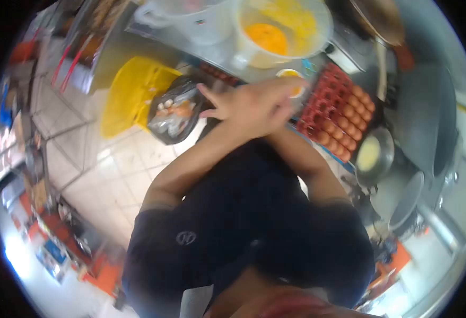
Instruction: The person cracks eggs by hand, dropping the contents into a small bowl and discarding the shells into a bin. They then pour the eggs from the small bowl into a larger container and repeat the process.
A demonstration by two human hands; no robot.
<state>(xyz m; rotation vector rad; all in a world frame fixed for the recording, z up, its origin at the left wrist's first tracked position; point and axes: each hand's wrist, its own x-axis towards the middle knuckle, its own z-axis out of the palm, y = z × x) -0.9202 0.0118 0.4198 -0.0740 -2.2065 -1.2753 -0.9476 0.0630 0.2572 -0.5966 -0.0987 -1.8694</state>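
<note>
**Now crossing hands beside the egg tray**

Right now I am watching both forearms reaching away from the dark shirt (pixel 243 212) and crossing at the wrists, so the two hands are overlapping in the middle of the view. The left hand (pixel 278 95) is stretching to the right and its fingers (pixel 292 86) are lying at the small cup (pixel 291 75) of yolk. They are blurring too much, so I cannot tell whether they are gripping it. The right hand (pixel 225 106) is pointing left, and its fingers (pixel 207 91) are spreading wide and holding nothing that I can see.

The small cup is sitting at the near edge of the steel table (pixel 211 55), just left of the red egg tray (pixel 344 106), which is carrying brown eggs. Farther back a clear jug (pixel 275 32) of beaten egg is standing on the table. Near the tray on the right a pan (pixel 373 153) of pale batter is resting. Left of the hands a black bag (pixel 174 111) of eggshells is leaning against a yellow basket (pixel 132 90) on the tiled floor (pixel 111 169).
</note>
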